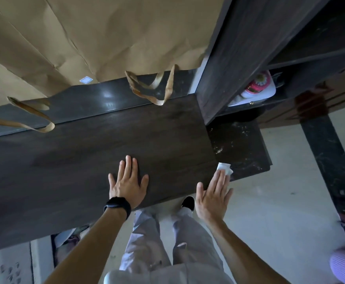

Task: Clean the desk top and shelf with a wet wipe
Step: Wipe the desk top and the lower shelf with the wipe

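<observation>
The dark wooden desk top fills the middle of the head view. My left hand lies flat on it near the front edge, fingers spread, a black watch on the wrist. My right hand is at the desk's front right corner with straight fingers pressing a crumpled white wet wipe under the fingertips. The wipe sits where the desk top meets a lower dark shelf, which is speckled with pale crumbs and dust.
Large brown paper bags with flat handles hang over the back of the desk. A tall dark shelf unit rises at the right, with a pink and white object inside. Pale floor and my legs lie below.
</observation>
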A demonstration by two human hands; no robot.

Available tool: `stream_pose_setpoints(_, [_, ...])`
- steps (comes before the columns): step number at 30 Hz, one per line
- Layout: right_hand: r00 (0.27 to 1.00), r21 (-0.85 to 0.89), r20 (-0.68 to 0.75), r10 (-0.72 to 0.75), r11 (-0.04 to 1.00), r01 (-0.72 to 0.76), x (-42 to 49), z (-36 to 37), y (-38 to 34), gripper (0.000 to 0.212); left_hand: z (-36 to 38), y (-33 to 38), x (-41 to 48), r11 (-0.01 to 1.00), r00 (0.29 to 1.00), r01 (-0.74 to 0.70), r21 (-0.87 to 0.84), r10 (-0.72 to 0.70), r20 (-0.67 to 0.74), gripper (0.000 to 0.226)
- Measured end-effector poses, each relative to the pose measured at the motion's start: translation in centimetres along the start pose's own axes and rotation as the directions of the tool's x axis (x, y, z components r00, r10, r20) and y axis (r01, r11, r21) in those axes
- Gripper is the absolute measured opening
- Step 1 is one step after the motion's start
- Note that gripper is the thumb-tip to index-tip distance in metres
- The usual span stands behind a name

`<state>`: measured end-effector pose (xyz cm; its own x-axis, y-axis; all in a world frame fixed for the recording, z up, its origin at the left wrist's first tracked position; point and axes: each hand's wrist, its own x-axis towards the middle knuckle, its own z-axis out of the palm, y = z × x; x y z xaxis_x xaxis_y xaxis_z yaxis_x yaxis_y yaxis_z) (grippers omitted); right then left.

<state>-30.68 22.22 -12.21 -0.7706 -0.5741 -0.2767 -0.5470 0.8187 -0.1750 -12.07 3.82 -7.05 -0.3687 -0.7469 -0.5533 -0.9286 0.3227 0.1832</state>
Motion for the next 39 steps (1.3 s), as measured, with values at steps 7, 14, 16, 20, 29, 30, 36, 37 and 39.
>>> stream_pose_setpoints(7, [0.870, -0.113, 0.083, -0.487, 0.862, 0.494, 7.4, -2.7, -0.8, 0.076, 1.9, 3.6, -1.1, 0.992, 0.992, 0.128, -0.016, -0.128, -0.010, 0.080])
stream_pose_setpoints(14, [0.899, -0.069, 0.082, -0.431, 0.897, 0.436, 15.3, -3.5, -7.7, 0.076, 1.5, 3.9, -0.7, 0.987, 0.987, 0.160, -0.004, -0.160, 0.006, 0.079])
stream_pose_setpoints(16, [0.914, -0.026, 0.092, -0.395, 0.916, 0.399, 15.2, -3.4, -7.7, 0.075, 1.3, 4.0, -0.4, 0.985, 0.985, 0.174, -0.013, -0.174, 0.008, 0.079])
stream_pose_setpoints(20, [0.888, -0.076, 0.096, -0.450, 0.886, 0.457, 8.4, -2.7, -3.2, 0.081, 1.3, 4.3, -0.7, 0.979, 0.981, 0.195, -0.051, -0.195, 0.003, 0.079])
stream_pose_setpoints(29, [0.868, -0.113, 0.071, -0.492, 0.860, 0.497, 12.7, -3.5, -5.8, 0.081, 1.9, 4.2, -0.8, 0.971, 0.979, 0.195, -0.136, -0.202, -0.042, 0.073])
stream_pose_setpoints(30, [0.884, -0.101, 0.059, -0.464, 0.878, 0.467, 13.6, -3.5, -6.4, 0.080, 2.0, 4.2, -0.7, 0.970, 0.978, 0.194, -0.147, -0.203, -0.047, 0.073])
stream_pose_setpoints(36, [0.922, 0.111, -0.058, -0.383, 0.915, 0.387, 8.7, -2.8, -1.6, 0.066, 3.3, 3.5, -1.0, 0.976, 0.982, 0.180, -0.122, -0.185, -0.031, 0.074])
stream_pose_setpoints(37, [0.926, 0.108, -0.044, -0.375, 0.919, 0.378, 7.4, -2.5, -0.4, 0.066, 3.4, 3.4, -1.0, 0.978, 0.984, 0.173, -0.115, -0.177, -0.030, 0.075])
stream_pose_setpoints(39, [0.933, 0.055, -0.018, -0.360, 0.931, 0.360, 5.0, -1.9, 1.4, 0.067, 3.7, 3.1, -1.0, 0.983, 0.986, 0.156, -0.100, -0.160, -0.043, 0.076])
